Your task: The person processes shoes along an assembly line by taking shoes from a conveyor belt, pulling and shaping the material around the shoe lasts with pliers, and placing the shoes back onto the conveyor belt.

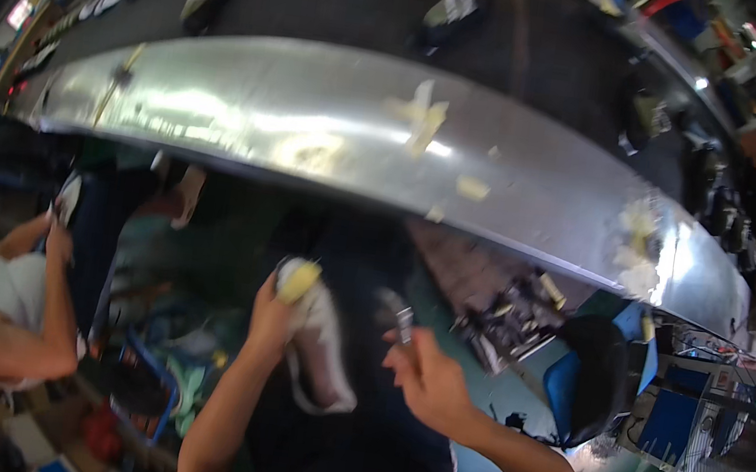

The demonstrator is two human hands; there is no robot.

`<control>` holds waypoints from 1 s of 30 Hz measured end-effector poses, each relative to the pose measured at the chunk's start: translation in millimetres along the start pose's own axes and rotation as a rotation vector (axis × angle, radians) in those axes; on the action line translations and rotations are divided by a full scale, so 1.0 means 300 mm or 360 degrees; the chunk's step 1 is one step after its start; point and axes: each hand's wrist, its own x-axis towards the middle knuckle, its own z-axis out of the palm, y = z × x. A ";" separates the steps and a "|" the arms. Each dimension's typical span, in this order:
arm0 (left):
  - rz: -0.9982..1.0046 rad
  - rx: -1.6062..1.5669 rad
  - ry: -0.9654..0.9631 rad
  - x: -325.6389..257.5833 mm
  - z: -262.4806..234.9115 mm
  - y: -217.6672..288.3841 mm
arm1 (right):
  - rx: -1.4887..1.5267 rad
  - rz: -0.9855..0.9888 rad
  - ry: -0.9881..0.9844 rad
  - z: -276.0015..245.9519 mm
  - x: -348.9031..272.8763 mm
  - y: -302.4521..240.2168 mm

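In the right hand point(426, 376), a small blurred tool point(404, 322), kind unclear

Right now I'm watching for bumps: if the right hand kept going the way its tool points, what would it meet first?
Probably the metal ledge. The right hand aims its small tool up and away, beside the shoe held by the left hand. Depth is unclear.

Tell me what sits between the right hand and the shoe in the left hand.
Nothing: the head view shows only dark background between the right hand, gripping a small metal tool, and the shoe.
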 end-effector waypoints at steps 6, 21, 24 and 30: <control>-0.0159 -0.0275 -0.0143 0.063 0.126 -0.097 | -0.0554 0.0011 -0.0347 0.076 0.049 0.138; 0.0087 -0.0618 -0.0507 -0.143 0.049 -0.246 | 0.0549 0.0533 -0.1248 -0.006 0.105 0.184; 0.0227 -0.0375 -0.0542 -0.156 0.017 -0.287 | -0.0395 0.0072 -0.1036 0.037 0.191 0.001; 0.0463 -0.0042 -0.0593 -0.152 0.047 -0.240 | -0.0807 -0.0289 -0.0883 -0.035 0.180 0.020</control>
